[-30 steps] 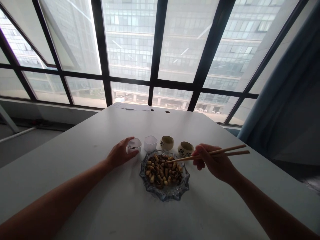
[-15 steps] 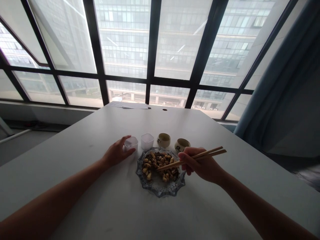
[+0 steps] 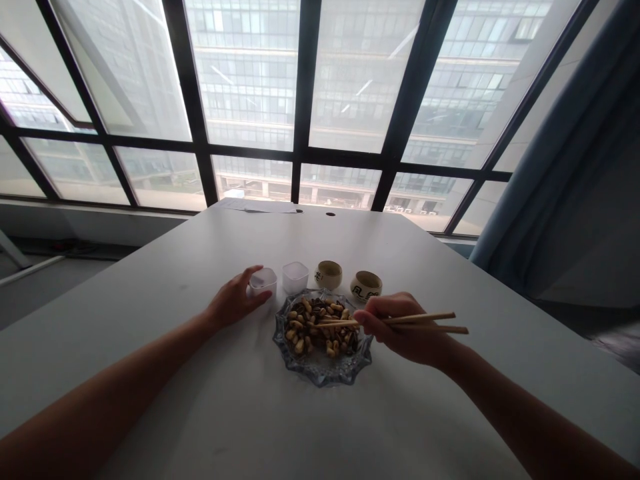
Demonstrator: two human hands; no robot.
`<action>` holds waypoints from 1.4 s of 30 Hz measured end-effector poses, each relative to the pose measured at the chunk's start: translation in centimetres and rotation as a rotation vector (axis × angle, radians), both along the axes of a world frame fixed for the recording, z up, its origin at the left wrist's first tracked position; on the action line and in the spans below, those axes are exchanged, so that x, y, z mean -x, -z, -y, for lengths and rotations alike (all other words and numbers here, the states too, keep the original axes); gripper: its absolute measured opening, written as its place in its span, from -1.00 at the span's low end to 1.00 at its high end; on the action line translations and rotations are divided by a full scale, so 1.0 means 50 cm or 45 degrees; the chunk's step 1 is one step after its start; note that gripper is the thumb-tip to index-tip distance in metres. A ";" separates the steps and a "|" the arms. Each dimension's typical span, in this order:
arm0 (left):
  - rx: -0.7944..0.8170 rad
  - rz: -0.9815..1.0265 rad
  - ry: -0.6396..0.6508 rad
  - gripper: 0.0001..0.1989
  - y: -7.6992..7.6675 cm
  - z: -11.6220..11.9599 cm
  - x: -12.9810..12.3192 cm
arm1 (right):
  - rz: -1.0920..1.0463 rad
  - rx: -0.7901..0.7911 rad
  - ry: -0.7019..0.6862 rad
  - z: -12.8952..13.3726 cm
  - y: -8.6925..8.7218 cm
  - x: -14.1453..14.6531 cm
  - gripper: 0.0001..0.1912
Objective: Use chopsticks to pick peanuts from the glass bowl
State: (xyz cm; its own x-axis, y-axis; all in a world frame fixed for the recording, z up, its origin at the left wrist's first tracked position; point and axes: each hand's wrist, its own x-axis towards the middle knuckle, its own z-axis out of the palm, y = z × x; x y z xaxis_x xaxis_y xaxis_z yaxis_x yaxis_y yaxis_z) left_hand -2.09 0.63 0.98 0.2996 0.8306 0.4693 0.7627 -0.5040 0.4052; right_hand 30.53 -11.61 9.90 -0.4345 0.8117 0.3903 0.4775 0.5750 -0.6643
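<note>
My right hand grips a pair of wooden chopsticks, their tips among the peanuts and dark seeds in a scalloped glass dish. My left hand has its thumb and fingers around the near left side of a small clear plastic cup. A second clear cup stands just right of it. Two cream ceramic cups with dark characters follow in the row, one behind the dish and one close to my right hand.
All of this stands on a white table. Papers lie at its far edge, beside two dark round spots. Windows rise beyond, and a blue curtain hangs at the right.
The chopsticks have turned flatter, and their tips now sit slightly higher among the nuts, with the rear ends spread wider. My left hand stays at the same plastic cup. The view has shifted slightly.
</note>
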 end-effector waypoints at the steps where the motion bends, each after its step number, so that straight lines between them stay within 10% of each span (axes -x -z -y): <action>1: -0.002 -0.002 0.005 -0.35 0.000 0.000 0.000 | 0.035 0.000 -0.035 0.002 -0.001 0.003 -0.54; 22: -0.024 -0.046 0.004 -0.38 0.015 -0.013 0.004 | 0.136 -0.027 -0.221 0.021 -0.019 -0.001 -0.57; 42: 0.057 0.056 0.070 -0.31 0.008 -0.011 0.005 | -0.494 0.138 0.286 -0.011 -0.009 -0.024 -0.47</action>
